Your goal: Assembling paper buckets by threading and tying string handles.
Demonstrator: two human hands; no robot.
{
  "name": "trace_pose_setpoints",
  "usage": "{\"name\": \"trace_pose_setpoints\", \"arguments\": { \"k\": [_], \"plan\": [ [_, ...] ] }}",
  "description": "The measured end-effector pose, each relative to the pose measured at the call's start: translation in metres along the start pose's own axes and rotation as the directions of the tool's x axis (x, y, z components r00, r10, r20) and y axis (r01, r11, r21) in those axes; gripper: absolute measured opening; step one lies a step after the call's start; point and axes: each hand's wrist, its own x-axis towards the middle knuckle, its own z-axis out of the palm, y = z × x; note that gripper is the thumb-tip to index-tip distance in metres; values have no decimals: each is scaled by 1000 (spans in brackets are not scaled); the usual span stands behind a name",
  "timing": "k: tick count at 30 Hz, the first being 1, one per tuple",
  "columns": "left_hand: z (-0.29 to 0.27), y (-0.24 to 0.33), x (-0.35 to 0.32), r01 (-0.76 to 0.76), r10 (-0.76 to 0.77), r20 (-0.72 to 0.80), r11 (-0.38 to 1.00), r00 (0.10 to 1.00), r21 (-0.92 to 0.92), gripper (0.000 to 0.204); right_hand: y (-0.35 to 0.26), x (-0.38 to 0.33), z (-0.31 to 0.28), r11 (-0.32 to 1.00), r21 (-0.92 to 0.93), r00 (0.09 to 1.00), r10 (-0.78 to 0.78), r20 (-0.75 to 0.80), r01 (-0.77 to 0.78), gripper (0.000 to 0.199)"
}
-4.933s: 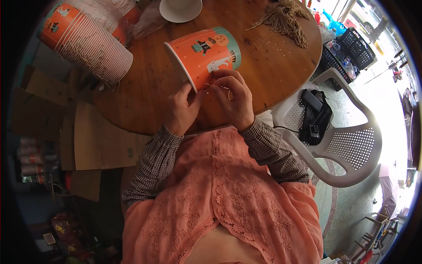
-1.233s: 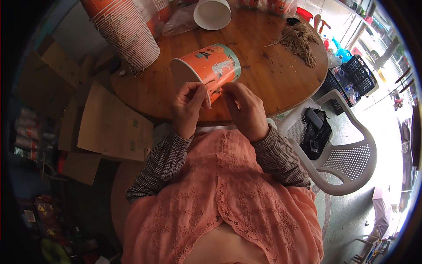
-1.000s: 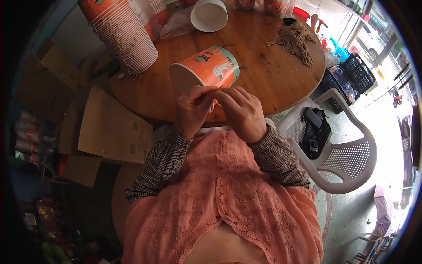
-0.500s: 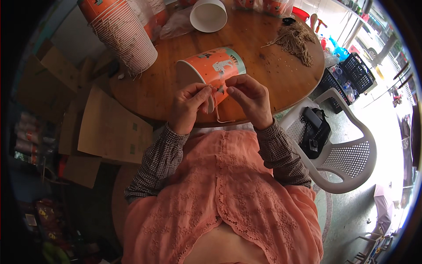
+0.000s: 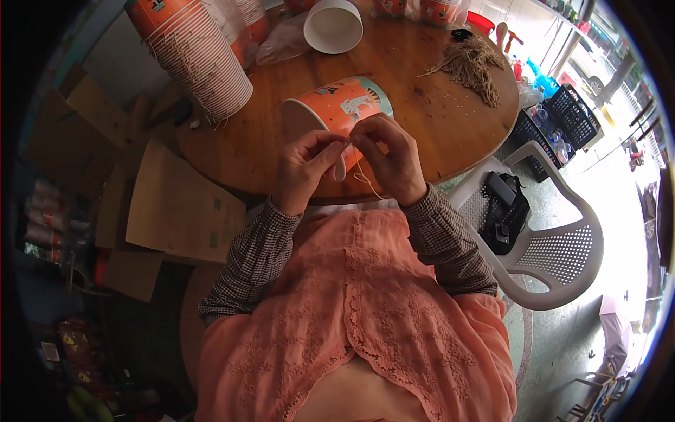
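An orange paper bucket (image 5: 325,104) with printed pictures lies on its side on the table (image 5: 422,126), its mouth tilted toward the lower left. In front of it, my left hand (image 5: 304,167) pinches a thin string close to the bucket's rim. With thumb and forefinger closed together, my right hand (image 5: 391,156) meets the left fingertips and grips the string too. A loop of pale string (image 5: 365,180) hangs below the right hand. My fingers hide exactly where the string meets the bucket.
At the left leans a tall stack of nested buckets (image 5: 200,67) with strings hanging off it. A white bucket (image 5: 333,27) lies at the back, and a bundle of strings (image 5: 472,65) at the right. Cardboard boxes (image 5: 176,204) stand left, a plastic chair (image 5: 555,260) right.
My right hand has moved left and its fingertips now meet the left hand's. The hanging string has curled into a loop below. The bucket stays in place.
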Motion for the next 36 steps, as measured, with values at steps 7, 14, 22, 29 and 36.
{"name": "trace_pose_setpoints", "arguments": {
  "k": [7,14,22,29,36],
  "plan": [
    [-15,-9,13,-168,186,-65,962,980,216,14,-10,9,-8,992,-121,996,-38,-82,28,6],
    [-13,7,18,84,-87,-3,972,996,-218,18,-20,13,-6,912,-317,963,-220,157,260,11],
    [-4,6,17,163,-168,6,946,986,-281,20,7,25,2,999,-42,996,-5,92,9,9],
    [-5,-1,16,170,-174,2,960,985,-223,16,14,17,4,782,463,906,401,138,-417,14],
    [-1,0,14,121,-136,-48,964,989,-237,17,17,3,7,984,128,992,124,-10,-122,17]
  ]
}}
